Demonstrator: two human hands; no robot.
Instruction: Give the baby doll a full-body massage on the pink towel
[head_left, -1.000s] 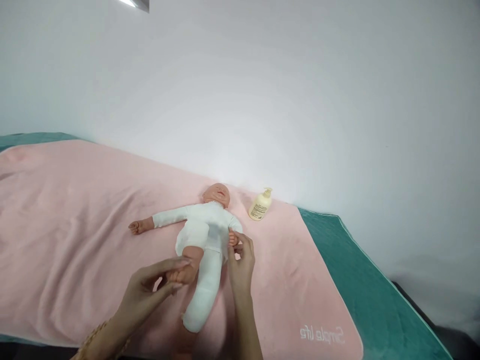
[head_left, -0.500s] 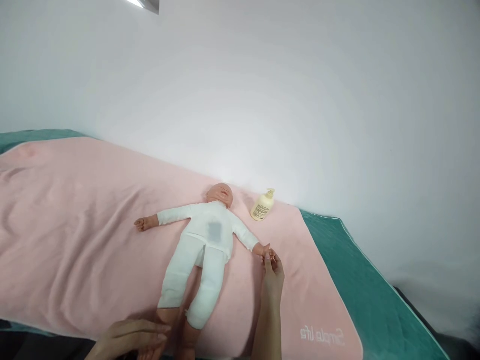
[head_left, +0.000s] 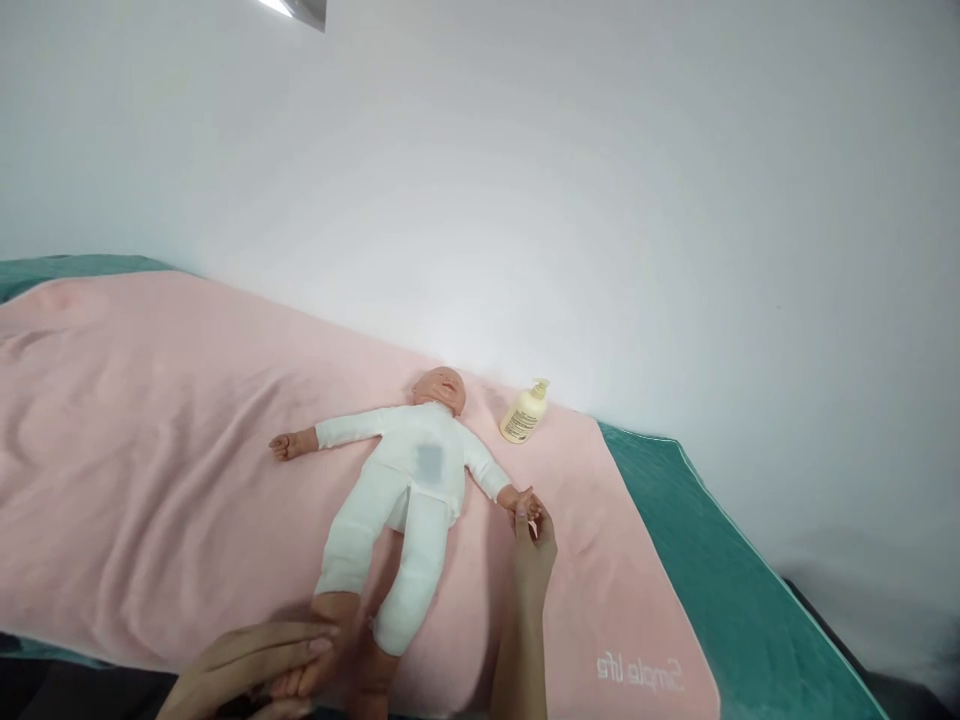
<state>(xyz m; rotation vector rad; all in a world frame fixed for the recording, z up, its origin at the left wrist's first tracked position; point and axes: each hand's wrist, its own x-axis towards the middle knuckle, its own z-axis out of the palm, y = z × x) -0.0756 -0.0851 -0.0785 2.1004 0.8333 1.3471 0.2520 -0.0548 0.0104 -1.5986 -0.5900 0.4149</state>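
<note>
Head view: The doll (head_left: 430, 462) lies face-up on the blanket (head_left: 225, 480), limbs extended. The left hand (head_left: 244, 668) pinches its foot (head_left: 295, 682); the right hand (head_left: 533, 563) pinches its small hand (head_left: 532, 505). Neither grip is released. The pump bottle (head_left: 523, 415) sits nearby, untouched.

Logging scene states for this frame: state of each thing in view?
Doll: face up, arms spread, legs extended
Bottle: standing, pump on
Pink blanket: spread, creased in places
Green sheet: partly covered
Left hand: gripping doll's foot
Right hand: pinching doll's hand
</note>
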